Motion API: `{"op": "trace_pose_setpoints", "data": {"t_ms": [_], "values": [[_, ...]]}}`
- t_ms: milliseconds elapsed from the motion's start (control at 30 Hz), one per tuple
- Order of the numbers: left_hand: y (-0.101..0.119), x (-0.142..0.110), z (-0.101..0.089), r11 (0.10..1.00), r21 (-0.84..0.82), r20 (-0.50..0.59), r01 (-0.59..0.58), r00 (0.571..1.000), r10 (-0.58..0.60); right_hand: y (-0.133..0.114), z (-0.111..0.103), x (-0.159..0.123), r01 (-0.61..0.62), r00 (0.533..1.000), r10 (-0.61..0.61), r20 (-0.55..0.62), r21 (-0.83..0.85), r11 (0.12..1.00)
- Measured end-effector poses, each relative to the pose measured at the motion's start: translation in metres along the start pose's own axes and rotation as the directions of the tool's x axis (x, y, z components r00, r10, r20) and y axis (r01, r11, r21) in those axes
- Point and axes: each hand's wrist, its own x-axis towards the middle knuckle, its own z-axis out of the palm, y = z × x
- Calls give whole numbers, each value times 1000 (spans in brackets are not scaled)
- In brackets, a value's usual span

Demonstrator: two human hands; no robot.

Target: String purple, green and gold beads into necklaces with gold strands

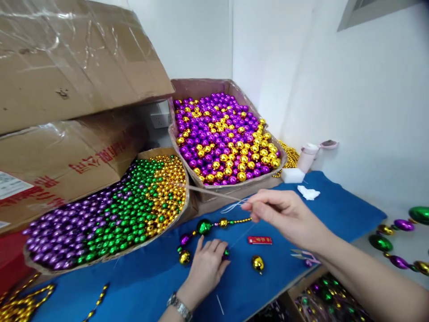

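Observation:
My right hand, raised above the table, pinches the end of a long thin needle, which is blurred and points left. White thread loops beside those fingertips. Lower down, my left hand, with a watch on its wrist, lies palm down with fingers spread at a bead strand. That strand has a large green bead, a purple bead and a gold bead. Another green bead shows at its fingers, partly hidden. A loose gold bead lies to the right.
A box of purple and gold beads stands behind a tray of purple, green and gold beads. Cardboard boxes rise at left. A red packet and thread snips lie on the blue cloth. Bead strands hang at right.

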Motion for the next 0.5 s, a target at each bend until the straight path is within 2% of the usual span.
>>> {"op": "trace_pose_setpoints", "data": {"t_ms": [100, 200, 267, 367, 433, 500], "values": [[-19, -13, -14, 1000, 23, 27, 6, 1000, -7, 19, -25, -15, -68, 982, 92, -165, 144, 987], [-34, -26, -26, 999, 49, 44, 19, 999, -21, 37, -45, -32, -33, 933, 179, -312, 421, 906], [-39, -35, -29, 997, 65, 53, 30, 998, -34, 47, -56, -47, -26, 897, 253, -361, 531, 847], [-39, -48, -28, 997, 73, 73, 24, 997, -30, 64, -65, -76, -88, 859, 366, -358, 602, 794], [-37, -54, -30, 998, 60, 102, 12, 995, -18, 73, -64, -98, -134, 866, 391, -313, 607, 783], [-31, -55, -35, 1000, 23, 142, 5, 990, -8, 78, -58, -121, -200, 891, 394, -224, 586, 785]]}}
